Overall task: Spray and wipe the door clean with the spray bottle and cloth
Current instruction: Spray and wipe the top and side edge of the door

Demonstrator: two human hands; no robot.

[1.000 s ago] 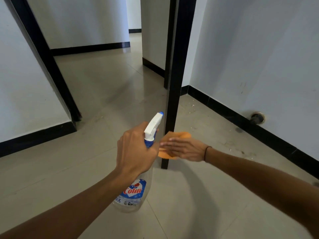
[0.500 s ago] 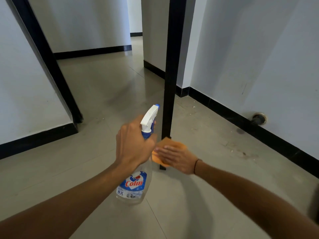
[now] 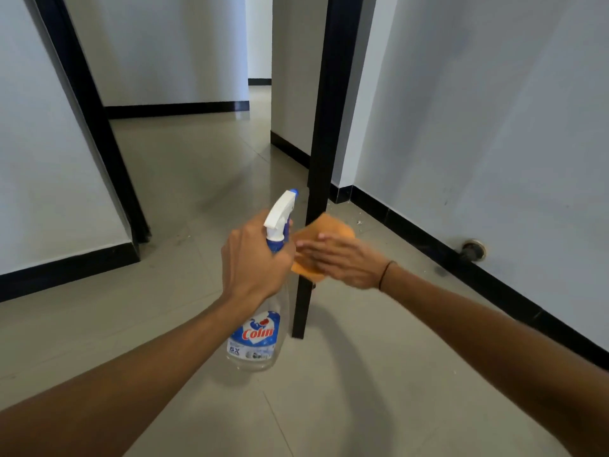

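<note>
1. Head view, the only one. The door (image 3: 321,153) is seen edge-on, a thin black slab running from the top of the frame down to the tiled floor (image 3: 158,291) at centre.
2. The right hand (image 3: 342,263) lies flat, fingers straight, pressing the orange cloth (image 3: 329,227) against the door's edge low down, near the bottom corner. The cloth shows above and below the fingers; how far it wraps round the edge I cannot tell.
3. The left hand (image 3: 253,258) is curled round the neck of the bottle (image 3: 260,308), just left of the door and touching or nearly touching the cloth hand. The nozzle points up and away, the clear body hangs below, and little liquid is visible.
4. A finger on the trigger is not visible; whether it is being squeezed I cannot tell.
5. Judged step: wiping the lower edge.
6. To do it well, keep the palm flat and the pressure even. Run the cloth along the edge in long strokes down to the very bottom. Fold the cloth over both faces of the edge.
7. Hold the bottle off the wiping path so the hands do not collide.
8. Surroundings: white walls and black skirting. There is grit on the floor at right, near the wall.
</note>
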